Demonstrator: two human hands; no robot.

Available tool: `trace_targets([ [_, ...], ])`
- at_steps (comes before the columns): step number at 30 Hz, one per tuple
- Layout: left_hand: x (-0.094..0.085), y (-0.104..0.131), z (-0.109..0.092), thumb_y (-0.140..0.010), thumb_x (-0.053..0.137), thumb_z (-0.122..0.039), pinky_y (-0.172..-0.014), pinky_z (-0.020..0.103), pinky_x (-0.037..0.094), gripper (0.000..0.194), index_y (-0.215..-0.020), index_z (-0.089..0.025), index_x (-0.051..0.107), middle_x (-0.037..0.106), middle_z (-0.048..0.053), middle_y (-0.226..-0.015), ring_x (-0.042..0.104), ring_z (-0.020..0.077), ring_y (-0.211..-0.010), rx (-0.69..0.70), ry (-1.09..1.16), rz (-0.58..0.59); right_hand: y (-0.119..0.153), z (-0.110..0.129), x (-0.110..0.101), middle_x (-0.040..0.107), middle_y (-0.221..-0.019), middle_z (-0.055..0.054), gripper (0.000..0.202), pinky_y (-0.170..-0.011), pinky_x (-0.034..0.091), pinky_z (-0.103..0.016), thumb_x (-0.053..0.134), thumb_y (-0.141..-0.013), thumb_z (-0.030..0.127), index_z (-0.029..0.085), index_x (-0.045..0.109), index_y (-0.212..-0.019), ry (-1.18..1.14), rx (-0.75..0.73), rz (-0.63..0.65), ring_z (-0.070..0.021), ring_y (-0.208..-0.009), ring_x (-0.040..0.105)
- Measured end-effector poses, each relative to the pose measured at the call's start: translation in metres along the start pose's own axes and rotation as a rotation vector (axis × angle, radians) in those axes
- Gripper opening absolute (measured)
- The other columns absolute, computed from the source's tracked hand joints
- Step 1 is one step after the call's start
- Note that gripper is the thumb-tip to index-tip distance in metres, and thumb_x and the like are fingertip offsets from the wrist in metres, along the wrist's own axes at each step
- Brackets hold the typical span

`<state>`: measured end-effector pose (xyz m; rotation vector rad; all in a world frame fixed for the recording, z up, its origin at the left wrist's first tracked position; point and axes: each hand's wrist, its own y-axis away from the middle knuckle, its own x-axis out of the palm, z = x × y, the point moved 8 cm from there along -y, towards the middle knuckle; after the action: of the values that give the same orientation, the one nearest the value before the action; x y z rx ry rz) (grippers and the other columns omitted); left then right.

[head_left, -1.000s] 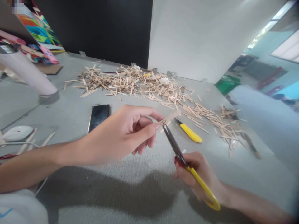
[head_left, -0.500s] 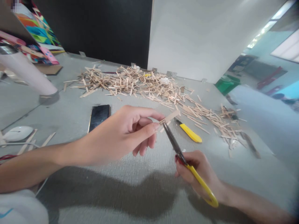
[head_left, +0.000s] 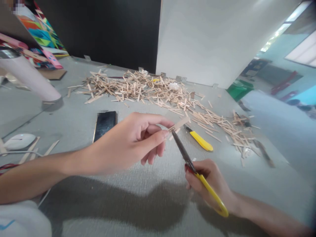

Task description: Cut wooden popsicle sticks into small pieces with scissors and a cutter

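Between thumb and forefinger, my left hand pinches a flat wooden stick with a small dark rectangular mark near my fingertips. My right hand grips yellow-handled scissors, whose narrow blades point up and left. The blade tips touch or nearly touch the stick by the mark; exactly how they meet is too small to tell. The blades look close together. A yellow utility knife lies on the table just beyond the scissors.
A wide heap of thin wood strips spreads across the back of the grey table and down its right side. Behind my left hand lies a phone. At left are a white mouse and a pale bottle.
The scissors' handle has shifted slightly up and left, and the blades look closer together. My left hand and the stick have barely moved.
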<state>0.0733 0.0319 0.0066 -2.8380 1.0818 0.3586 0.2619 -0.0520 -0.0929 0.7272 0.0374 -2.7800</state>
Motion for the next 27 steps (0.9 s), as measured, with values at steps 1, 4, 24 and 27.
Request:
trace_targets([
  [1,0.0002,-0.0002,-0.0002,-0.112,0.058,-0.025,-0.045,0.012,0.051,0.016,-0.119,-0.019,0.072,0.070,-0.004,-0.068,0.063,0.0077,-0.051,0.000,0.004,0.003,-0.0002,0.0003,0.0000,0.042,-0.055,0.004,0.047,-0.049,0.033,-0.025,0.061,-0.104,0.043,0.022,0.046,-0.064,0.001,0.003,0.000,-0.0106,-0.051,0.040],
  [4,0.0013,-0.0004,-0.0002,-0.112,0.058,-0.026,-0.045,0.012,0.051,0.017,-0.119,-0.019,0.072,0.071,-0.004,-0.069,0.064,0.0078,-0.051,0.003,0.000,0.010,-0.0007,0.0013,-0.0001,0.041,-0.055,0.005,0.047,-0.049,0.032,-0.025,0.061,-0.103,0.042,0.023,0.044,-0.064,0.001,0.011,0.001,-0.0104,-0.051,0.040],
  [24,-0.0004,0.0026,0.0028,-0.109,0.062,-0.028,-0.045,0.013,0.049,0.015,-0.119,-0.021,0.072,0.070,-0.005,-0.067,0.061,0.0081,-0.051,0.001,-0.084,-0.052,0.0004,-0.0006,0.0013,0.042,-0.054,0.005,0.047,-0.049,0.029,-0.026,0.060,-0.104,0.041,0.022,0.045,-0.063,0.012,-0.003,0.005,-0.0100,-0.050,0.040],
  [27,0.0012,-0.0001,0.0039,-0.110,0.060,-0.029,-0.046,0.014,0.052,0.016,-0.120,-0.021,0.071,0.072,-0.004,-0.069,0.065,0.0094,-0.054,0.003,-0.051,-0.025,-0.0004,-0.0023,0.0025,0.037,-0.055,0.005,0.048,-0.048,0.028,-0.026,0.059,-0.104,0.040,0.023,0.043,-0.062,0.000,0.011,0.011,-0.0096,-0.049,0.038],
])
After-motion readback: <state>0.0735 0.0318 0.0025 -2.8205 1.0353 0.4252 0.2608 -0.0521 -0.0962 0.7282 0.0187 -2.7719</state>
